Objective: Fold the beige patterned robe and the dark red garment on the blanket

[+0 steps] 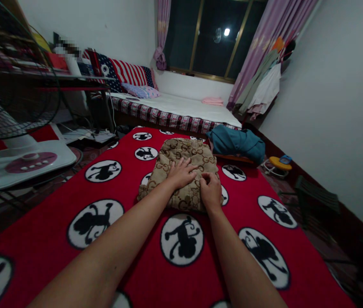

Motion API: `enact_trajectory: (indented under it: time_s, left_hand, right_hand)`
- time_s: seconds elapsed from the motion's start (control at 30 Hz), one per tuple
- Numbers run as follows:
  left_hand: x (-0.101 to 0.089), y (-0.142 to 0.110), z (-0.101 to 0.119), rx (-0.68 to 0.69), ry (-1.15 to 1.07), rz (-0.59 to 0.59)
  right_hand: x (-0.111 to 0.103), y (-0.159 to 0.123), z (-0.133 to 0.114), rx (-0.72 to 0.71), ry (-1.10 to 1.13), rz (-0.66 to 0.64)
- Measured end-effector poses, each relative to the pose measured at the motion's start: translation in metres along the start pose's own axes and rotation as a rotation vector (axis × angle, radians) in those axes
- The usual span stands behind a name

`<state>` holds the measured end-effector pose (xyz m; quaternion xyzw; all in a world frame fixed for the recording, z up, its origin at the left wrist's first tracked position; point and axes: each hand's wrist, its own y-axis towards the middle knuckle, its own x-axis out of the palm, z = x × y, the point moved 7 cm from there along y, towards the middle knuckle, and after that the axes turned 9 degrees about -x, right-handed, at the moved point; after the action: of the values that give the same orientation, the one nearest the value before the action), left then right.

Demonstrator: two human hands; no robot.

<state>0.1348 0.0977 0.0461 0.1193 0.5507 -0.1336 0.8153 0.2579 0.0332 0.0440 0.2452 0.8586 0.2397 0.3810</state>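
A folded tan garment point(186, 147) with a brown looping letter pattern lies on the red blanket point(136, 265), in the middle of the head view. My left hand point(181, 173) rests flat on top of it, fingers spread and pointing to the right. Close beside, my right hand point(211, 190) is at the garment's right side, its fingers curled and the thumb drawn in toward them in a pinch on the cloth. What lies between those fingertips is mostly hidden. Whether the garment is a jacket or trousers I cannot tell.
Behind the garment at the right sits a bundled teal cloth point(237, 143). A fan point(29, 158) stands at the left. Farther back are a bed point(181, 107), a window point(220, 38) and hanging clothes point(265, 87). A yellow stool point(279, 163) and a dark folding chair point(318, 194) are at the right.
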Motion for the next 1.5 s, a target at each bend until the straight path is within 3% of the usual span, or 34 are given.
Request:
enact_trajectory:
  time_s: [0.2,0.37,0.5,0.6,0.7,0.8,0.9,0.97,1.03,1.1,1.2,1.3,1.37,1.5]
  left_hand:
    - [0.004,0.003,-0.001,0.002,-0.033,-0.011]
    - [0.005,-0.008,-0.005,0.037,-0.068,-0.144]
    - [-0.002,-0.048,-0.017,0.151,-0.056,-0.235]
    - [-0.010,-0.087,-0.030,0.222,0.000,-0.189]
    - [-0.020,-0.118,-0.041,0.230,0.036,-0.090]
    - [-0.033,-0.132,-0.048,0.243,-0.034,-0.009]
    - [-0.056,-0.131,-0.067,0.145,-0.173,0.160]
    - [-0.070,-0.129,-0.085,0.004,-0.190,0.316]
    - [-0.078,-0.130,-0.100,-0.132,-0.157,0.398]
    - [-0.077,-0.131,-0.112,-0.248,-0.142,0.363]
    - [-0.069,-0.137,-0.122,-0.383,-0.161,0.246]
    - [-0.060,-0.140,-0.128,-0.430,-0.279,0.192]
    - [-0.052,-0.141,-0.133,-0.453,-0.487,0.190]
    - [-0.027,-0.146,-0.134,-0.514,-1.050,0.208]
  right_hand:
    - [0.003,-0.001,0.002,0.000,-0.020,-0.029]
    - [0.003,-0.001,0.001,-0.032,-0.033,-0.054]
    - [0.002,-0.004,-0.003,-0.057,-0.037,-0.057]
    - [0.001,-0.010,-0.010,-0.102,-0.072,-0.093]
    - [0.000,-0.013,-0.020,-0.152,-0.199,-0.232]
    - [-0.002,-0.002,-0.028,-0.175,-0.377,-0.450]
    - [-0.011,0.026,-0.037,-0.158,-0.489,-0.509]
    - [-0.016,0.045,-0.047,-0.190,-0.481,-0.401]
    - [-0.011,0.053,-0.052,-0.235,-0.447,-0.318]
    - [0.006,0.050,-0.045,-0.248,-0.429,-0.394]
    - [0.034,0.040,-0.024,-0.184,-0.450,-0.666]
    - [0.043,0.052,-0.021,-0.112,-0.519,-0.782]
    - [0.043,0.068,-0.040,-0.120,-0.582,-0.739]
    - [0.061,0.078,-0.106,-0.218,-0.577,-0.625]
